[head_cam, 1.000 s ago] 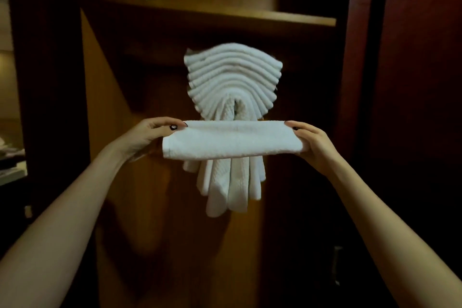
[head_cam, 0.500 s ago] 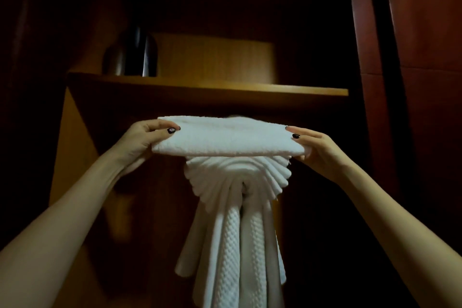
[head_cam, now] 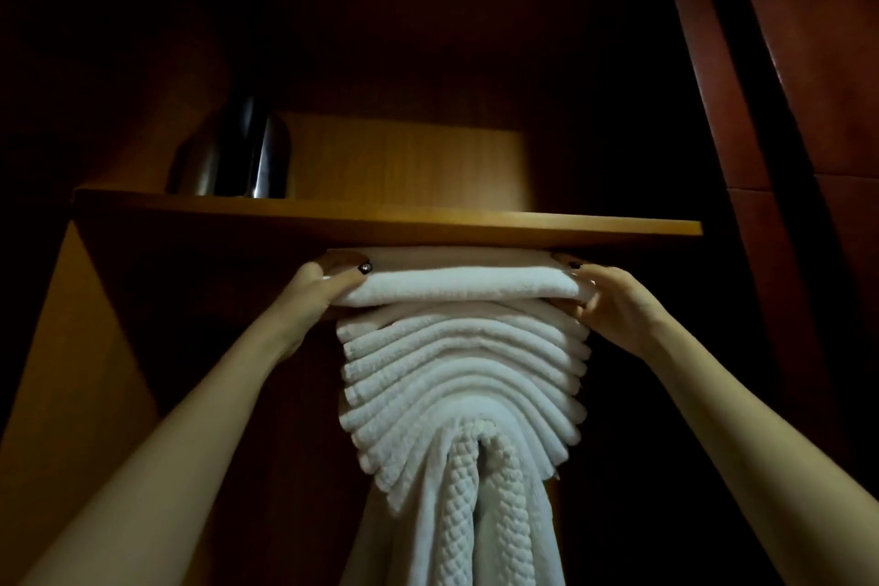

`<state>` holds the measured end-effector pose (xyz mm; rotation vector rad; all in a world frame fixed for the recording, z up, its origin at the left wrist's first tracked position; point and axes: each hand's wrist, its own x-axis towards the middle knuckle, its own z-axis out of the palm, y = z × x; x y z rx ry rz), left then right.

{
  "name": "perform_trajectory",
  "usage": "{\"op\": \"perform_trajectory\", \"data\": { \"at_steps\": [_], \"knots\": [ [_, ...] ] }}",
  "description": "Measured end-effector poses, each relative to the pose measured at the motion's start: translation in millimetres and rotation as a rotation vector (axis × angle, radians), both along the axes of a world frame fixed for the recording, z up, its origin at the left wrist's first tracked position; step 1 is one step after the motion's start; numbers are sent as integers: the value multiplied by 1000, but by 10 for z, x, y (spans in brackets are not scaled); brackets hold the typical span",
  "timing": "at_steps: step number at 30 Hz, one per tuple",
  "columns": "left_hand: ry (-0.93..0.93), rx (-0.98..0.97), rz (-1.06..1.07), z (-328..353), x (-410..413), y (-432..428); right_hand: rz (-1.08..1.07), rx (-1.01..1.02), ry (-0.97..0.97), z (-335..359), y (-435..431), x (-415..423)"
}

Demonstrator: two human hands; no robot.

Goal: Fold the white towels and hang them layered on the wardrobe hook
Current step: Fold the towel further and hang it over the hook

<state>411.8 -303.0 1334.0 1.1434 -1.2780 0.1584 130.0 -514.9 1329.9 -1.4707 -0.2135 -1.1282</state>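
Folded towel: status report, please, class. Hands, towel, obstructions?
Left hand, right hand each grip one end of folded towel. Towel level, over hung fan of towels. Shelf close overhead.

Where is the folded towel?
The folded towel is centre frame, gripped by left hand and right hand, under the wooden shelf, above the hung towels.

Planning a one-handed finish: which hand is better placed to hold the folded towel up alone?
Probably left: the left hand cups one end of the folded towel, thumb on top. The right hand seems to pinch the other end with fingertips.
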Motion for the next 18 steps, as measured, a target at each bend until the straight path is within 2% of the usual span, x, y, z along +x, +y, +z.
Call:
{"op": "perform_trajectory", "data": {
  "at_steps": [2, 5, 10, 14, 18],
  "knots": [
    [4, 79, 42, 42, 27, -23, 45, -28, 56, 31, -49, 7],
    [24, 80, 97, 95, 40, -92, 40, -38, 109, 80, -162, 59],
    [180, 113, 99, 58, 89, -178, -105, 12, 183, 124, -263, 135],
    [67, 119, 189, -49, 36, -124, -323, -50, 223, 27, -337, 125],
    [12, 89, 148, -44, -100, -68, -417, -29, 188, -9, -362, 82]
  ]
}}
